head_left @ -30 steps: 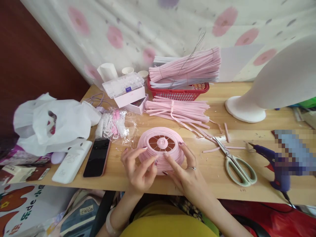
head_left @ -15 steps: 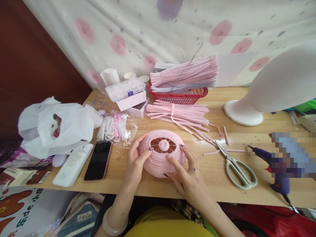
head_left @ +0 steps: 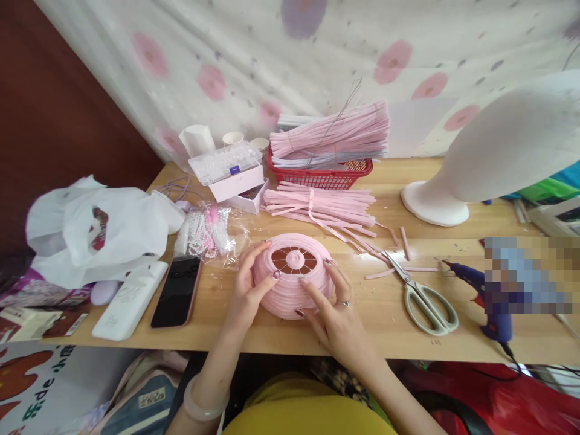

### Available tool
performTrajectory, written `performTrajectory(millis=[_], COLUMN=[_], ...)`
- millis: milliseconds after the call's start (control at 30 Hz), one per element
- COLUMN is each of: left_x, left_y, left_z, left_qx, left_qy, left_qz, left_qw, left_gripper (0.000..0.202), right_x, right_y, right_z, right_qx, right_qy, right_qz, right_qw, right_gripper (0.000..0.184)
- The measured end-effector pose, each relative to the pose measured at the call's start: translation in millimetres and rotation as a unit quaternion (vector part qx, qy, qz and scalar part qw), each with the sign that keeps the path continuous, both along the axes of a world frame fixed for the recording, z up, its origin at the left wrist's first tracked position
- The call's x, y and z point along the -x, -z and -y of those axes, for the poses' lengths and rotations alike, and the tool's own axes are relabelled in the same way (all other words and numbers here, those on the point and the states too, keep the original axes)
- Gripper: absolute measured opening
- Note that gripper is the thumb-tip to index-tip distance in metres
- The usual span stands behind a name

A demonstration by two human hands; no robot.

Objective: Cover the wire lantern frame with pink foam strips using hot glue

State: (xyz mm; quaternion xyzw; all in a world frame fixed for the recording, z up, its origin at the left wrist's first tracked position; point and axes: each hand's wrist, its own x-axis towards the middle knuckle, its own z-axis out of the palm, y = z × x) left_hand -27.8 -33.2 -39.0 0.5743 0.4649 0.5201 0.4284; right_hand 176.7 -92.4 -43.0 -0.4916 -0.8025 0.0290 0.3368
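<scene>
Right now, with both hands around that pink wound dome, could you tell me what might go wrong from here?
1. The left hand and right hand press the pink dome from opposite sides; a hard squeeze could bend its thin spokes.
2. The scissors lie close to the right hand, blades nearest it, so a sideways reach might nick a finger.
3. The glue gun nozzle points that way too; if hot, it could burn.

We see bare table (head_left: 371,308) between the pink woven bowl (head_left: 290,293) and the scissors (head_left: 410,289) (a narrow passage), while the phone (head_left: 176,291) and pink strips (head_left: 321,205) block left and behind.
</scene>
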Motion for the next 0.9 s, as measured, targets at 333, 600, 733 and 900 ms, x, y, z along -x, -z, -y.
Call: performTrajectory(millis=[333, 600, 733, 900], left_x=[-15, -11, -11, -16], left_y=[-15.2, -13.7, -8.9, 4.0], left_z=[8, -4, -10, -3], left_qx=[0.002, 0.002, 0.016, 0.018], left_qy=[-0.034, 0.018, 0.033, -0.075], left_qz=[-0.033, -0.040, -0.055, -0.087], left_qw=[0.999, 0.999, 0.998, 0.993], left_gripper=[0.063, 0.064, 0.068, 0.064], right_x=[-14, -14, -12, -10], right_y=[18.3, 35.1, 43.1, 45.5], right_z=[-4, -1, 9, 19], right_qx=[0.019, 0.076, 0.065, 0.035], right_qy=[0.010, 0.077, 0.109, 0.113], right_qz=[-0.082, -0.120, -0.130, -0.123], right_qw=[0.996, 0.987, 0.983, 0.985], right_gripper=[0.092, 0.109, 0.103, 0.084])
